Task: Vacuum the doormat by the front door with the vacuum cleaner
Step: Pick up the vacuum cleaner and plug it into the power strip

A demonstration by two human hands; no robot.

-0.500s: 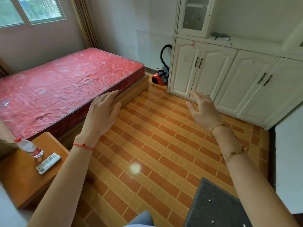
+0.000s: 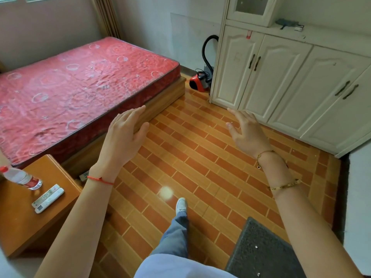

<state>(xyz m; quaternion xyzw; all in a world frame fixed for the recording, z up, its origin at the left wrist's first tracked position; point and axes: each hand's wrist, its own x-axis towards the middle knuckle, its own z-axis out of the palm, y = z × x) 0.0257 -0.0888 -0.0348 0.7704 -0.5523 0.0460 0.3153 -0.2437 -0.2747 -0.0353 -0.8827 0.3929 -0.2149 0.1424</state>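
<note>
Both hands are held out over the tiled floor [image 2: 200, 157], the left hand [image 2: 124, 135] and the right hand [image 2: 249, 133], each grip apart and holding nothing. The vacuum cleaner [image 2: 198, 82] stands far ahead, between bed [image 2: 80, 81] and cupboard [image 2: 281, 77]. The doormat [image 2: 261, 251] lies near, at the lower right.

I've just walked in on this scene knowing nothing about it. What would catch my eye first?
Probably the big red mattress filling the left side of the room, and the two bare hands, left hand and right hand, stretched out open over the orange tiled floor. Beyond them, a small red vacuum cleaner sits in the far corner beside the white cabinet, while the dark doormat lies at bottom right.
</note>
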